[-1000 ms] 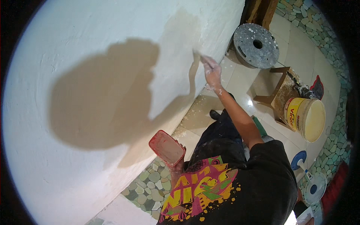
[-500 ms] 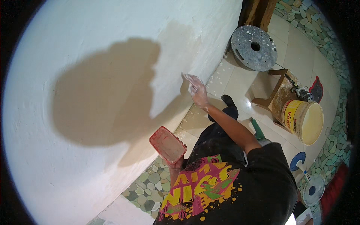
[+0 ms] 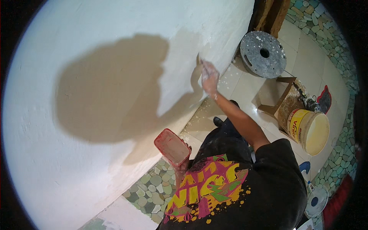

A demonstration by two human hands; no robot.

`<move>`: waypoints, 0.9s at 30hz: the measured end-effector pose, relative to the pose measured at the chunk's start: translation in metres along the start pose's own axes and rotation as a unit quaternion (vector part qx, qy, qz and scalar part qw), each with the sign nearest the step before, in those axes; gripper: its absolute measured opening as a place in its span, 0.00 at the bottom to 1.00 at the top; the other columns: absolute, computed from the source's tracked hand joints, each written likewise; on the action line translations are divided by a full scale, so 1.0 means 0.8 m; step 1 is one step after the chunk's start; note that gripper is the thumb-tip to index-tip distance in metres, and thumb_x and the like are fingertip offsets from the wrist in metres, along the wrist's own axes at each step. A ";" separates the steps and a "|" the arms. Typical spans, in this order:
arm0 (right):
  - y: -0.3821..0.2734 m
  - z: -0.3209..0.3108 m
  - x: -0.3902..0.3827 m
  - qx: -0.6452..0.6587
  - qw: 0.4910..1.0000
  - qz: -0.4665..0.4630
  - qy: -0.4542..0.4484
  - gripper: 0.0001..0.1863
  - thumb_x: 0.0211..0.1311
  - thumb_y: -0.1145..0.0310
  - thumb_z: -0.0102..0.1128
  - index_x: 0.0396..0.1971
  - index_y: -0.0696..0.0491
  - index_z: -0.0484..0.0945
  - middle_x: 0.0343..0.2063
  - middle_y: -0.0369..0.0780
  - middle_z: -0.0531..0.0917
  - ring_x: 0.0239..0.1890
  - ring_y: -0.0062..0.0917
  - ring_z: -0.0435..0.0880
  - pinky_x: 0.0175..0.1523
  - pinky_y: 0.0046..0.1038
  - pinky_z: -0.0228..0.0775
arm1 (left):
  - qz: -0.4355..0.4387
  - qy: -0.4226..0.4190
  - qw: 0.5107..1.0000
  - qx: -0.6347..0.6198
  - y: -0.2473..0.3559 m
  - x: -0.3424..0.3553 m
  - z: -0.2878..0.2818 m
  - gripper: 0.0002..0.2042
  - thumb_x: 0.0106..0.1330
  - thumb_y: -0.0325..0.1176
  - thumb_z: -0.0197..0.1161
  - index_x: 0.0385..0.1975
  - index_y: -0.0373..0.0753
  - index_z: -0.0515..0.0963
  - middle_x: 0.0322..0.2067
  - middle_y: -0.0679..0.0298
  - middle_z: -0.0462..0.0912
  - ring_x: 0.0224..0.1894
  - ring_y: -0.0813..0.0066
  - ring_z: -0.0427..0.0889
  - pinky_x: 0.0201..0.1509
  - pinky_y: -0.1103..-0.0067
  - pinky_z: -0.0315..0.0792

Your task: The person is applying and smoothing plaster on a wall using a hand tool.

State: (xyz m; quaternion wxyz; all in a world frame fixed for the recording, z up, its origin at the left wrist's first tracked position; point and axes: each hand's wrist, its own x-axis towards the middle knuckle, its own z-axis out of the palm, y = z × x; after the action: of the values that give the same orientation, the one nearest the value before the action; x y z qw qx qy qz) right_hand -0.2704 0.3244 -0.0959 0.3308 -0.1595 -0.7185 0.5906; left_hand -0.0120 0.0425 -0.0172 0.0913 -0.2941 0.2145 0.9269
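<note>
My left hand (image 3: 182,165) grips a red rectangular plastic tub (image 3: 172,147) from below, close to the lower part of the white wall (image 3: 103,168). Whitish paste coats the tub's inside. My right hand (image 3: 209,78) is smeared white and reaches up to the wall, its fingers drawn together and pointing at the surface. Whatever is pinched there is thin and blurred, so I cannot tell its kind. A large shadow of my head and arm falls on the wall beside that hand.
Right of me, a yellow-labelled paint bucket (image 3: 316,133) stands by a brown stool (image 3: 288,105) with tools on it. Farther off is a speckled grey round disc (image 3: 263,54). A white-and-blue fan (image 3: 316,201) is at the lower right. White spots dot the tiled floor (image 3: 245,90).
My right hand has moved up and slightly right along the wall, and its fingers have gone from stretched out to drawn together. My left hand still holds the tub in nearly the same place.
</note>
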 end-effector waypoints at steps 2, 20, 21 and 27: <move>-0.010 -0.006 -0.030 0.072 0.996 0.023 -0.054 0.20 0.65 0.80 0.50 0.56 0.59 0.79 0.54 0.48 0.82 0.57 0.36 0.80 0.65 0.32 0.67 | 0.000 0.003 1.000 0.004 -0.006 0.005 0.001 0.31 0.70 0.60 0.51 0.66 0.46 0.68 0.58 0.49 0.77 0.54 0.49 0.79 0.63 0.50 0.67; -0.018 0.014 -0.004 0.137 0.989 0.021 -0.053 0.35 0.56 0.91 0.47 0.65 0.53 0.72 0.59 0.45 0.73 0.66 0.37 0.68 0.64 0.28 0.66 | -0.012 0.021 1.000 0.003 -0.050 0.024 0.040 0.34 0.68 0.64 0.51 0.66 0.46 0.68 0.56 0.51 0.79 0.51 0.49 0.81 0.59 0.50 0.72; -0.009 0.006 -0.029 0.202 0.969 0.056 -0.135 0.35 0.54 0.91 0.46 0.65 0.53 0.72 0.60 0.45 0.73 0.67 0.36 0.67 0.63 0.27 0.66 | -0.014 0.023 1.000 0.003 -0.051 0.025 0.044 0.34 0.68 0.64 0.51 0.66 0.46 0.68 0.56 0.51 0.79 0.51 0.49 0.81 0.59 0.50 0.72; -0.029 -0.075 -0.005 0.148 0.978 0.045 -0.138 0.24 0.66 0.83 0.46 0.61 0.56 0.75 0.58 0.48 0.78 0.61 0.33 0.76 0.65 0.30 0.66 | -0.072 0.025 0.997 0.030 -0.054 0.042 0.084 0.33 0.69 0.63 0.49 0.65 0.46 0.67 0.56 0.51 0.79 0.53 0.48 0.79 0.58 0.51 0.72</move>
State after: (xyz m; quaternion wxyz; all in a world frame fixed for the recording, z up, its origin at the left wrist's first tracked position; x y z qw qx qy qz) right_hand -0.2238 0.3609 -0.0697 0.2217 -0.0575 -0.6540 0.7210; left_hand -0.0608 0.1125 -0.0022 0.1611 -0.3295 0.2227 0.9033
